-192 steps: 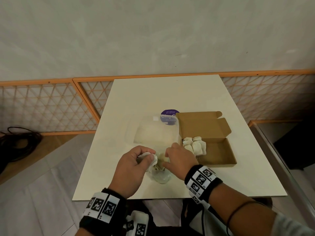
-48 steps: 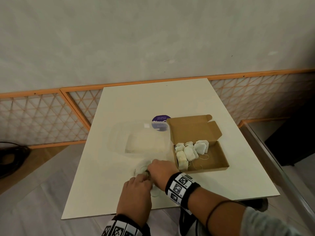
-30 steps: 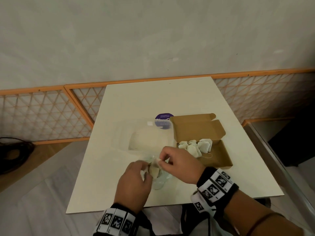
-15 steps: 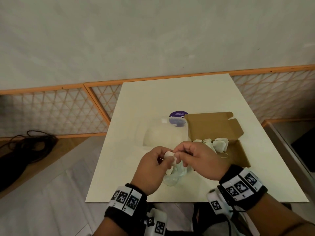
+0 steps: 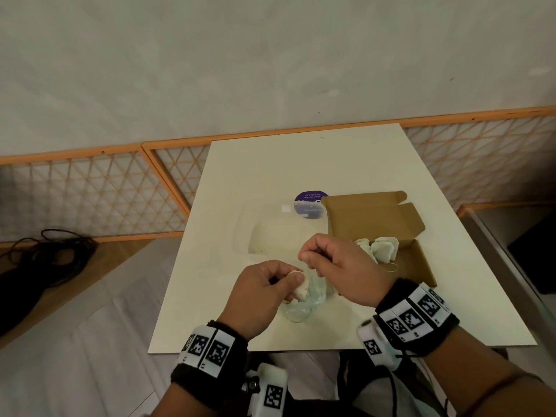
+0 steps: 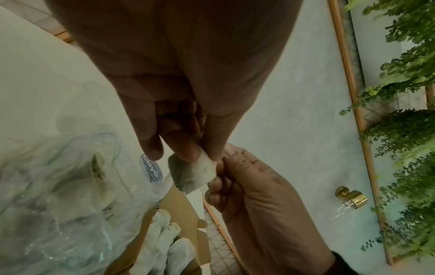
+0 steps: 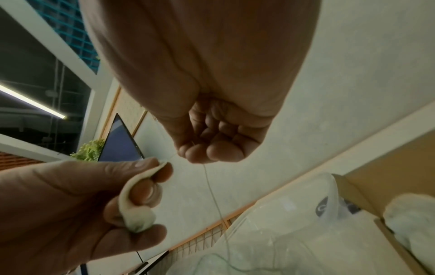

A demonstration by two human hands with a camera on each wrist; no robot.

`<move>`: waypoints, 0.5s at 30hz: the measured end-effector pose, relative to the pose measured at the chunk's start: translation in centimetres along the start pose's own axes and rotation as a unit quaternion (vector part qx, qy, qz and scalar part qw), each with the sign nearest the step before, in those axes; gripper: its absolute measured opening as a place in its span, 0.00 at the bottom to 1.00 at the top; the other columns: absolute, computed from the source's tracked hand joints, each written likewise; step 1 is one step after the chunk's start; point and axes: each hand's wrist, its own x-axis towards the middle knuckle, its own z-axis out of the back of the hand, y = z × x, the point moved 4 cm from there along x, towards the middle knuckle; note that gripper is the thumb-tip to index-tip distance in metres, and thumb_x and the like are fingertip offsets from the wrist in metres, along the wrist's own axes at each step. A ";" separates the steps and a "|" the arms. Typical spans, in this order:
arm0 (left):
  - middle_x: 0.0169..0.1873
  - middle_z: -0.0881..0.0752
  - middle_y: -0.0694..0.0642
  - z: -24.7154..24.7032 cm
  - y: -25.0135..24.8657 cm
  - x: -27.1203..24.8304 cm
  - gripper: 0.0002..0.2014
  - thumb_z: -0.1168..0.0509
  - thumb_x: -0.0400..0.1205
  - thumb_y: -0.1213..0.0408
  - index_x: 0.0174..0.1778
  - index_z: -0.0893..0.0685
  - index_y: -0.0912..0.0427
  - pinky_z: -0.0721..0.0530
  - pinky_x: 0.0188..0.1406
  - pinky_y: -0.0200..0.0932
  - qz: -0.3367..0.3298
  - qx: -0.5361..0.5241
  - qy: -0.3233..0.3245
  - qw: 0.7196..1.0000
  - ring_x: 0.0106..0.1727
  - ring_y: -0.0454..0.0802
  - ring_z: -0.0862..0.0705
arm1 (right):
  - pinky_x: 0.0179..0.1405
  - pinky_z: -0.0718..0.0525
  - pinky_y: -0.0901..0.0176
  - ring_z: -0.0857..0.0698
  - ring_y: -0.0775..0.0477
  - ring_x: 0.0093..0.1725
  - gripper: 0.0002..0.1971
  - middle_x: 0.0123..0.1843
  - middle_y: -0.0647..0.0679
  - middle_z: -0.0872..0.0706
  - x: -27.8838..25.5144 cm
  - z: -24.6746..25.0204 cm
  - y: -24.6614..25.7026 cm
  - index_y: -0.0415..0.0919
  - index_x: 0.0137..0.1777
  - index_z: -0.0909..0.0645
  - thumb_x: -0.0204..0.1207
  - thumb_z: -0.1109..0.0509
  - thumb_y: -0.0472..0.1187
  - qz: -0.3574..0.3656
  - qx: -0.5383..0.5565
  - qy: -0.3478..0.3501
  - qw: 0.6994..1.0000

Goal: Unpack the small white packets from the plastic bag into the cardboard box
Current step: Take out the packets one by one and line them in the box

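My left hand [image 5: 272, 279] pinches one small white packet [image 5: 301, 288] between thumb and fingers, raised over the crumpled clear plastic bag [image 5: 304, 305] at the table's near edge. The same packet [image 6: 197, 170] [image 7: 139, 197] appears in both wrist views. My right hand [image 5: 313, 257] is just right of it and pinches the packet's thin string [image 7: 212, 193], which hangs down toward the bag. The open cardboard box [image 5: 418, 266] lies to the right with several white packets [image 5: 379, 248] inside at its near-left end.
A clear plastic container [image 5: 270, 230] with a purple round label [image 5: 310, 203] lies behind the bag, left of the box's raised lid. The cream table [image 5: 301, 164] has an orange lattice fence behind it. Black cables [image 5: 45, 260] lie on the floor at left.
Both hands rose from the bag with one packet. The right hand has drawn a little up and to the right of the left, pulling the string out from the packet.
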 end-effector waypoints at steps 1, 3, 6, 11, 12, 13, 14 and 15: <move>0.36 0.06 0.58 -0.1 -0.1 -0.1 0.04 0.28 0.84 0.68 0.47 0.08 0.63 0.15 0.40 0.33 -0.006 0.002 0.003 1.000 0.35 0.43 0.11 | 0.42 0.18 0.67 0.17 0.61 0.39 0.05 0.40 0.59 0.14 0.1 0.1 0.2 0.44 0.52 0.15 0.88 0.32 0.40 0.006 -0.004 0.004 1.000; 0.37 0.06 0.57 -0.1 -0.5 -0.3 0.03 0.27 0.84 0.67 0.47 0.08 0.60 0.14 0.40 0.35 -0.021 0.006 -0.006 1.000 0.35 0.44 0.12 | 0.44 0.16 0.64 0.16 0.60 0.41 0.04 0.41 0.58 0.13 0.4 0.1 0.4 0.44 0.53 0.14 0.87 0.31 0.40 0.011 0.006 0.003 1.000; 0.39 0.06 0.54 0.5 -1.6 -0.5 0.02 0.25 0.82 0.63 0.46 0.08 0.56 0.16 0.36 0.35 -0.044 -0.013 -0.044 0.998 0.31 0.45 0.17 | 0.42 0.17 0.66 0.15 0.61 0.40 0.04 0.42 0.57 0.11 0.9 -0.1 0.5 0.43 0.55 0.13 0.87 0.30 0.37 0.011 0.052 -0.014 0.998; 0.54 0.06 0.55 1.4 -3.3 -0.1 0.08 0.27 0.81 0.63 0.48 0.10 0.66 0.16 0.36 0.36 -0.058 -0.122 -0.056 0.989 0.32 0.46 0.19 | 0.38 0.17 0.63 0.16 0.57 0.37 0.07 0.37 0.60 0.13 1.2 -1.4 0.2 0.46 0.50 0.16 0.86 0.31 0.34 -0.011 0.100 -0.002 0.995; 0.53 0.06 0.59 1.6 -3.4 0.0 0.07 0.28 0.83 0.65 0.48 0.11 0.67 0.16 0.36 0.36 -0.058 -0.134 -0.055 0.988 0.32 0.46 0.20 | 0.39 0.16 0.61 0.16 0.56 0.36 0.08 0.37 0.60 0.13 1.2 -1.7 -0.1 0.49 0.48 0.17 0.86 0.31 0.34 -0.016 0.090 -0.001 0.996; 0.52 0.06 0.63 1.8 -3.5 0.0 0.07 0.29 0.84 0.67 0.49 0.12 0.68 0.17 0.37 0.37 -0.059 -0.140 -0.057 0.987 0.32 0.45 0.19 | 0.39 0.15 0.59 0.16 0.55 0.36 0.09 0.36 0.59 0.13 1.1 -2.0 -0.6 0.51 0.45 0.17 0.85 0.30 0.36 -0.021 0.072 0.000 0.997; 0.51 0.06 0.65 2.0 -3.5 0.1 0.06 0.29 0.85 0.67 0.49 0.12 0.68 0.17 0.37 0.37 -0.061 -0.141 -0.062 0.986 0.33 0.46 0.18 | 0.41 0.15 0.57 0.15 0.56 0.36 0.09 0.37 0.58 0.12 1.1 -2.2 -1.2 0.52 0.44 0.17 0.85 0.29 0.38 -0.030 0.047 0.000 0.998; 0.49 0.07 0.66 2.3 -3.6 0.0 0.05 0.29 0.84 0.67 0.49 0.12 0.67 0.17 0.37 0.38 -0.063 -0.141 -0.068 0.986 0.34 0.47 0.17 | 0.43 0.14 0.56 0.14 0.56 0.38 0.07 0.38 0.58 0.11 1.0 -2.4 -2.0 0.52 0.44 0.16 0.84 0.28 0.41 -0.043 0.015 -0.002 0.999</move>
